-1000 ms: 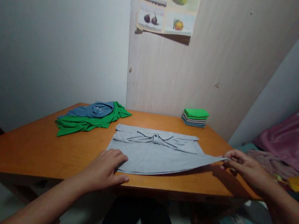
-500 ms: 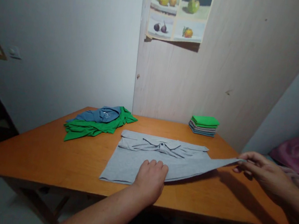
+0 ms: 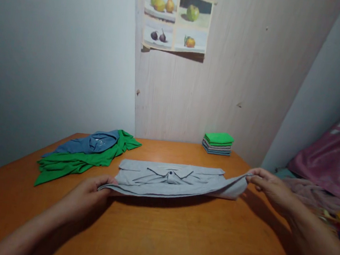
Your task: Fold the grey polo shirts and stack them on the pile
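Note:
A light grey shirt (image 3: 162,188), with a small dark button and dark-edged creases near its middle, lies partly folded on the wooden table. Its near edge is lifted off the tabletop and sags between my two hands. My left hand (image 3: 100,187) pinches the left end of that edge, thumb on top. At the other end, my right hand (image 3: 262,184) grips the right corner, which is raised higher. The shirt's far part rests flat on the table.
A loose heap of blue cloth (image 3: 94,142) and green cloth (image 3: 75,163) lies at the table's left. Toward the back right stands a neat stack of folded cloths (image 3: 217,143). The table (image 3: 157,233) meets a wall with fruit pictures (image 3: 176,22). Pink fabric (image 3: 325,150) is at the right.
My left hand has gone from pressing on the shirt to gripping its near left corner. The whole near edge is now lifted and folded away from me. The view has shifted.

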Available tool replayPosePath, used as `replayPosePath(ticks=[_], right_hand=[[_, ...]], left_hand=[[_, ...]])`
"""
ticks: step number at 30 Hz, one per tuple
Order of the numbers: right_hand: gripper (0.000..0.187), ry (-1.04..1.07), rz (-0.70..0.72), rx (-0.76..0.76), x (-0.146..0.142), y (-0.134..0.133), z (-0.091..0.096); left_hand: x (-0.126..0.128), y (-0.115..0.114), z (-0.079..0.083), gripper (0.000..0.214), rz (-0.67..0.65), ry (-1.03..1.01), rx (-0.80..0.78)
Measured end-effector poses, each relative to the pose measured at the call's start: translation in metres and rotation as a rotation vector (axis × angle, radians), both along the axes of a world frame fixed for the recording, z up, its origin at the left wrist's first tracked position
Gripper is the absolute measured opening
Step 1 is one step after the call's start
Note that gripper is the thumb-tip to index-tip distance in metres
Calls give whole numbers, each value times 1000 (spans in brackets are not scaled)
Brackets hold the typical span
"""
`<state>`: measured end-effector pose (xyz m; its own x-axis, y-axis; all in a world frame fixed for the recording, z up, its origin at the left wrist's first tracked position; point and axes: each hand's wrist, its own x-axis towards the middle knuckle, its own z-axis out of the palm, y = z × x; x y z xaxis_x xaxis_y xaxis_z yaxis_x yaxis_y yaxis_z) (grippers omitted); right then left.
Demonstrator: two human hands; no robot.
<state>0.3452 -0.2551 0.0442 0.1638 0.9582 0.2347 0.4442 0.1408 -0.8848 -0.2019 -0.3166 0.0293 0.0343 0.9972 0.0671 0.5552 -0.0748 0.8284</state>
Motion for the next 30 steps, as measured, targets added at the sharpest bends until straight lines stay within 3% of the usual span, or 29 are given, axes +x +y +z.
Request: replayPosePath(ticks=[4,7,10,14,17,20,24,30], right_hand=[[33,170,35,-25,-1,33,-3],[28,263,28,-38,-9,60,-6],[23,273,-54,-40,-22,87,-14],[17,162,-192,-44,-35,116,-43],[17,98,-229,-75,-38,125,-67],[20,71,-234,-81,-37,123,-80],[30,43,-243,-67,-34,118,-79],[37,50,-242,-42,-29,120,-75]], left_hand=[[-4,39,37,39,-10,-81,27],[-10,78,48,36,6,-79,78],[-10,121,33,28,83,-100,88],[-9,163,-7,21,201,-20,81],[-11,173,-31,18,179,44,50],[-12,170,-40,24,170,133,90],[-12,168,-38,36,222,320,201],[-22,173,-42,34,250,498,192]])
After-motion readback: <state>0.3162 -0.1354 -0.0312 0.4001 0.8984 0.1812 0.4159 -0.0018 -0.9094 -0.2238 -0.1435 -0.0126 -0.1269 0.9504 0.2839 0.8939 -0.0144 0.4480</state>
